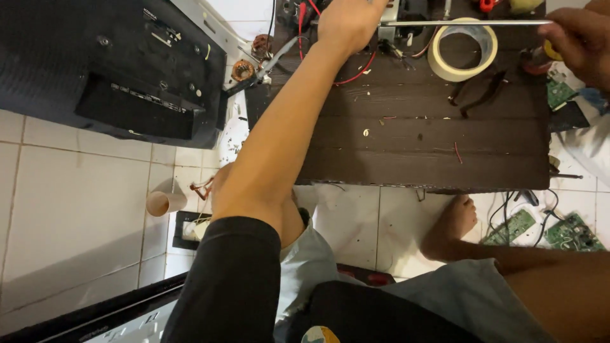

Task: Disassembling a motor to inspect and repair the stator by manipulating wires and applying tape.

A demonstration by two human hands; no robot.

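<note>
My left hand (348, 22) reaches far forward over the dark wooden board (419, 146) and rests on a small metal part at its far edge; the fingers are hidden at the frame's top. My right hand (581, 41) at the upper right grips the yellow handle of a long screwdriver, whose thin metal shaft (464, 23) runs leftward toward my left hand. A roll of pale masking tape (462, 49) lies just under the shaft. Black pliers (478, 94) lie beside the tape.
A black television back (108, 70) lies at upper left on the white tiled floor (76, 203). Red wires (356, 71), copper coils (243, 68), green circuit boards (559, 232), a cardboard tube (165, 202) and my bare foot (454, 222) surround the board.
</note>
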